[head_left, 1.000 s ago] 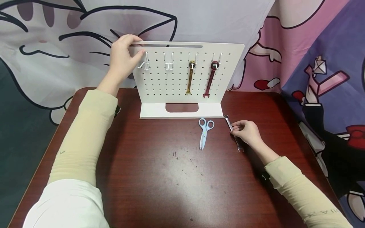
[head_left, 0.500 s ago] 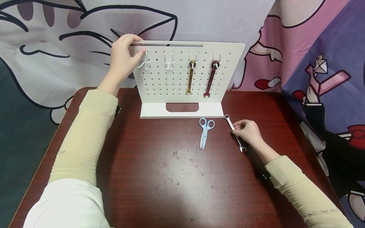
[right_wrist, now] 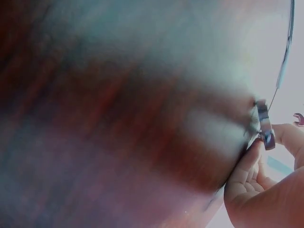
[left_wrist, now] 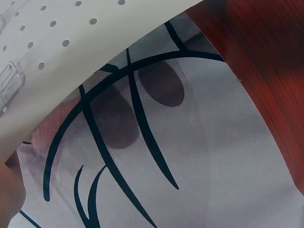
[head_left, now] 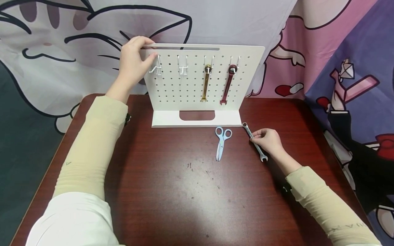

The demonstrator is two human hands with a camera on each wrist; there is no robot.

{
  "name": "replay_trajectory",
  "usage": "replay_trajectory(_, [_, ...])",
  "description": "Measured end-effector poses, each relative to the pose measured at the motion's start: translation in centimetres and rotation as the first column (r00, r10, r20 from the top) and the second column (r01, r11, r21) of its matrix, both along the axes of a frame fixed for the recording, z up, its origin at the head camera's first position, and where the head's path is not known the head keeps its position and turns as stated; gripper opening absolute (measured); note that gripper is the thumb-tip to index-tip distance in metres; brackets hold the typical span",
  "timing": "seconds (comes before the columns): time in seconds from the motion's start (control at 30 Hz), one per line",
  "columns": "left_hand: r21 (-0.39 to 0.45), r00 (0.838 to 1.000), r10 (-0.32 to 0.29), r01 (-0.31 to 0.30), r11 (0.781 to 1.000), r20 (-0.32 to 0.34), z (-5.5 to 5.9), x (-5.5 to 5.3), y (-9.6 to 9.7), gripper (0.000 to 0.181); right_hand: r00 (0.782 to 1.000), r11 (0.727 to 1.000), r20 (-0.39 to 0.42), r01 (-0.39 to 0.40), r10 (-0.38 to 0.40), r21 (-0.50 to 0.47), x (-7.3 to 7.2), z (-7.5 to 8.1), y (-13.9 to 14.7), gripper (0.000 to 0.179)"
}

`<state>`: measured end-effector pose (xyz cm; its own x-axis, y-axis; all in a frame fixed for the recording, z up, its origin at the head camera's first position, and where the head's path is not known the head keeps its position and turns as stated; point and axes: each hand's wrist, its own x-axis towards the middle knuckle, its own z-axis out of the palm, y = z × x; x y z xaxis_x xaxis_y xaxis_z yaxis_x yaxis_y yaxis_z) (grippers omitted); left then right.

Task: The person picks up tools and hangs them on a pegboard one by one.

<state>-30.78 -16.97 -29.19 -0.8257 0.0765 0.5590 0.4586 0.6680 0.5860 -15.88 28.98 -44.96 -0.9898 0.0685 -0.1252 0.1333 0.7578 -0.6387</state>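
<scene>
My left hand grips the upper left corner of a white pegboard stand, thumb in front and fingers behind the top edge. In the left wrist view only part of that hand shows, beside the board. Over on the right, my right hand pinches a silver combination wrench by its middle. Its ring end points to the board's base corner, its open end towards me. In the right wrist view the wrench sits between thumb and fingers. Light blue scissors lie left of it on the table.
A gold wrench and a red wrench hang from hooks on the board. Two further hooks, a left one and a middle one, hold nothing. The brown table meets a printed curtain behind.
The silver wrench has turned slightly in my right hand, its open end swinging right and a little away from me. My left hand stays on the board.
</scene>
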Motion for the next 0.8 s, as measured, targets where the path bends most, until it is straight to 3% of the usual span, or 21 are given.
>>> replay_trajectory(0.3, [0.011, 1.0, -0.002, 0.002, 1.0, 0.012, 0.1, 0.0, 0.0, 0.025, 0.999, 0.995, 0.036, 0.032, -0.028, -0.099, 0.1, 0.4, 0.4, 0.025])
replay_trajectory(0.57, [0.018, 1.0, -0.004, 0.004, 1.0, 0.015, 0.1, 0.1, 0.1, 0.025, 0.998, 0.982, 0.012, 0.07, -0.069, -0.177, 0.3, 0.7, 0.7, 0.025])
replay_trajectory(0.8, [0.021, 1.0, 0.002, -0.002, 1.0, 0.015, 0.1, 0.0, 0.1, 0.025, 0.998, 0.975, -0.028, 0.053, -0.06, -0.216, -0.1, 1.5, -0.3, 0.026])
